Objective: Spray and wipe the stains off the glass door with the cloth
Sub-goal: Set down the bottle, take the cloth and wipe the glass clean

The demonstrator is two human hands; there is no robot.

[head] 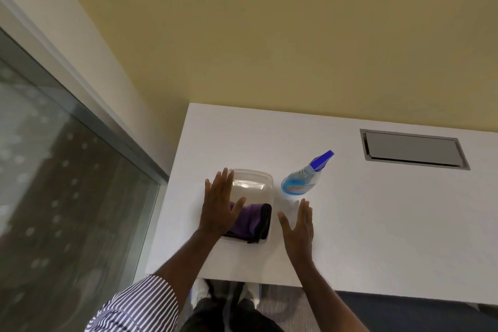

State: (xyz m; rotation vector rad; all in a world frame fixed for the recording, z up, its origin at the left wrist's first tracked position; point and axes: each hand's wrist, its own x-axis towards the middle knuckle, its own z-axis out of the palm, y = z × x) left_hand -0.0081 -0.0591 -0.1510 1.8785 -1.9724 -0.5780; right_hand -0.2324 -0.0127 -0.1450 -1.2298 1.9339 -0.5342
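A clear plastic container [258, 179] sits on the white table [363, 224], with a folded purple and black cloth [256, 221] in its near end. My left hand [219, 207] lies flat with straight fingers over the container's left side, partly covering the cloth. My right hand [297, 226] is flat and open over the table, just right of the container. A spray bottle [303, 182] of blue liquid with a blue nozzle stands beyond my right hand. The glass door [54, 170] at the left shows many pale spots.
A grey recessed cover plate [413, 149] sits in the table at the back right. A yellow wall [269, 35] rises behind the table. The door's metal frame [113, 127] runs close to the table's left edge. My feet stand below the near edge.
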